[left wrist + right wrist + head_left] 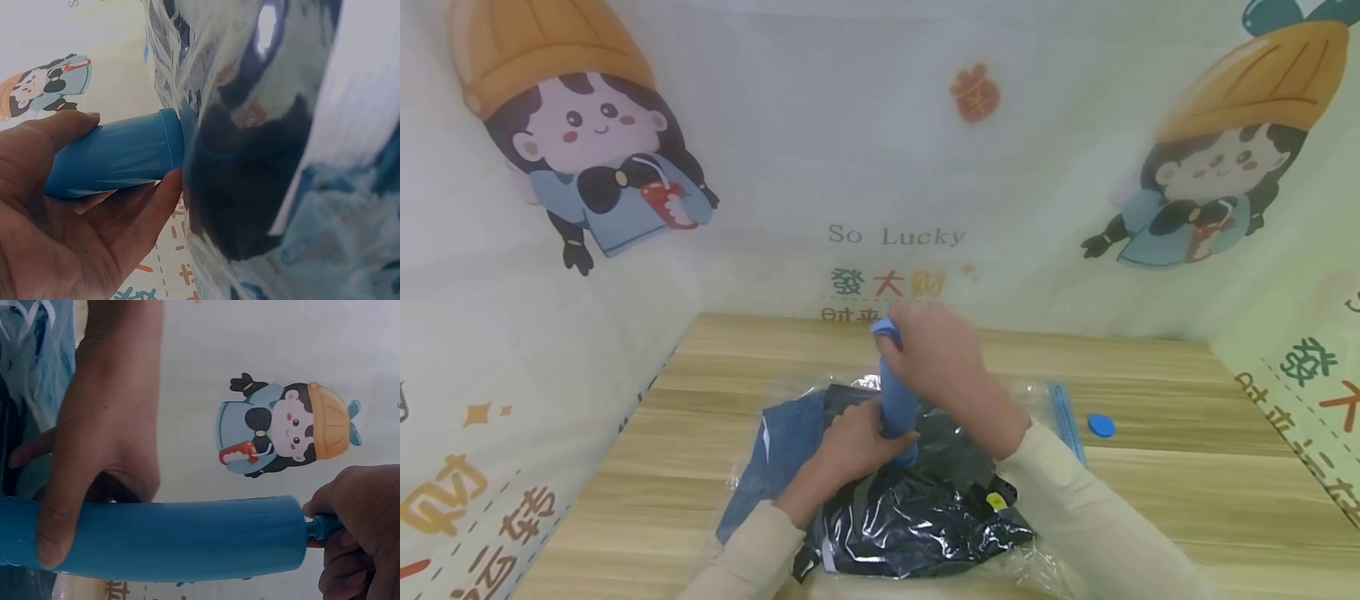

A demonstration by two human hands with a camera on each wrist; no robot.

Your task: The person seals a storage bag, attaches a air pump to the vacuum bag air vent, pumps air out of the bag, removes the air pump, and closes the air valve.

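A blue hand pump [897,398] stands upright on a clear plastic storage bag [1033,562] lying on the table. Dark clothing [917,521] and a blue garment [793,442] fill the bag. My left hand [853,442] grips the pump's lower barrel [119,156], thumb on one side and fingers on the other, close over the bag. With my right hand [943,354] I hold the handle at the top of the pump. In the right wrist view, a short length of pump rod [310,529] shows between the barrel and my right hand.
A round blue cap [1101,426] lies on the wooden table [1157,483], right of the bag. The bag's blue edge strip [1066,417] runs along its right side. A yellow tag [996,500] shows among the dark clothing. Printed cloth [760,183] surrounds the table.
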